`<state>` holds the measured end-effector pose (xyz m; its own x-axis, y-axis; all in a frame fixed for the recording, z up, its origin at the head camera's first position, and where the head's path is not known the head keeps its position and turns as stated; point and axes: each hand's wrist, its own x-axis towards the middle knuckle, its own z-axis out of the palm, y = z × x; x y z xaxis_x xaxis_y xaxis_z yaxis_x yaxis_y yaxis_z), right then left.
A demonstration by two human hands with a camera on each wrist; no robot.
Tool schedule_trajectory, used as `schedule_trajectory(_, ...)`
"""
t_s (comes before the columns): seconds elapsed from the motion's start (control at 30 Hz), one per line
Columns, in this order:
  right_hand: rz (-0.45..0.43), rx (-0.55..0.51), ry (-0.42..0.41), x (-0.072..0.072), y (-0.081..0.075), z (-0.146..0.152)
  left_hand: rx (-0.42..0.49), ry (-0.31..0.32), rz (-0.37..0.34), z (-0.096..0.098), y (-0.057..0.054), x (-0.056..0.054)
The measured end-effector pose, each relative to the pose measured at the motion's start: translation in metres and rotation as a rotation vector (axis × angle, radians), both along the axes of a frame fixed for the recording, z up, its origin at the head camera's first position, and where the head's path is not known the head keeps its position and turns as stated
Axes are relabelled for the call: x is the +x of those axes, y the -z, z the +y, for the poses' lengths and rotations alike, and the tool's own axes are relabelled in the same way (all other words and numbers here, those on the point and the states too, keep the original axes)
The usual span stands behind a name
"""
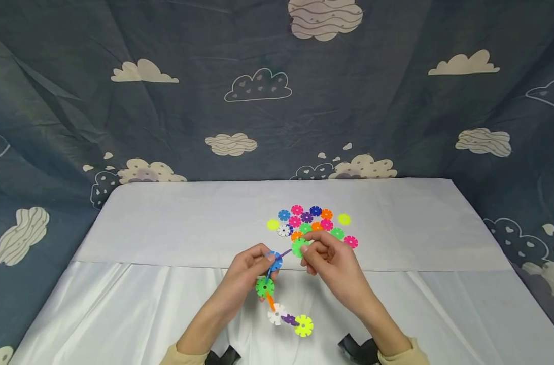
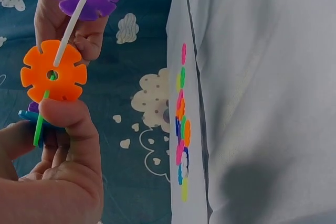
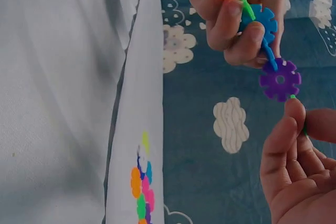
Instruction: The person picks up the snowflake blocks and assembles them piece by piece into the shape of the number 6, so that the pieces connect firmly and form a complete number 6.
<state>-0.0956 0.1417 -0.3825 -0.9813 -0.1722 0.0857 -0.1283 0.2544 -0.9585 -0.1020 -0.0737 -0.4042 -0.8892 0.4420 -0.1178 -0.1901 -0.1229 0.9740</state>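
Note:
My left hand [image 1: 245,274] pinches a blue notched disc [image 1: 275,261] in a chain of linked plastic discs. Joined to it and seen edge-on is a purple disc [image 1: 283,254]. Below hang a green disc [image 1: 265,287], an orange disc [image 1: 270,301], a white disc [image 1: 276,315], another purple disc [image 1: 289,320] and a yellow disc [image 1: 304,326]. Between thumb and fingers my right hand [image 1: 334,263] grips a loose green disc [image 1: 299,248]. In the right wrist view its edge meets the rim of the purple disc [image 3: 280,80]; whether the notches interlock I cannot tell.
Several loose discs [image 1: 306,217] in mixed colours lie spread on the white table [image 1: 190,223] beyond the hands. A dark cloud-print cloth [image 1: 258,45] hangs behind the table and at its sides. Black straps [image 1: 359,350] show near the wrists.

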Motion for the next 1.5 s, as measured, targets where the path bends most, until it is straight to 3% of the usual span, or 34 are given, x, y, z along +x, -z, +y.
schedule_trajectory(0.27,0.001,0.041,-0.003,0.004,0.000,-0.004,-0.005,0.008,0.053,-0.001,0.000,0.001)
schedule_trajectory(0.5,0.094,0.112,0.008,0.004,0.006,-0.008,-0.042,-0.035,0.091,0.002,0.003,0.002)
schedule_trajectory(0.63,0.081,0.107,0.020,0.002,0.009,-0.007,-0.068,-0.045,0.077,0.005,0.007,0.002)
schedule_trajectory(0.77,0.025,0.106,0.018,0.000,0.011,-0.005,-0.075,-0.001,0.033,0.008,0.008,0.003)
schedule_trajectory(1.03,-0.009,0.133,-0.053,-0.002,0.015,-0.005,-0.134,0.045,0.067,0.011,0.011,0.002)
schedule_trajectory(1.3,0.009,0.153,-0.152,-0.011,0.019,0.007,-0.092,0.041,0.060,0.008,0.013,-0.001)
schedule_trajectory(1.5,-0.044,0.279,-0.031,-0.031,0.027,0.042,-0.051,-0.013,0.006,0.002,0.015,-0.006)
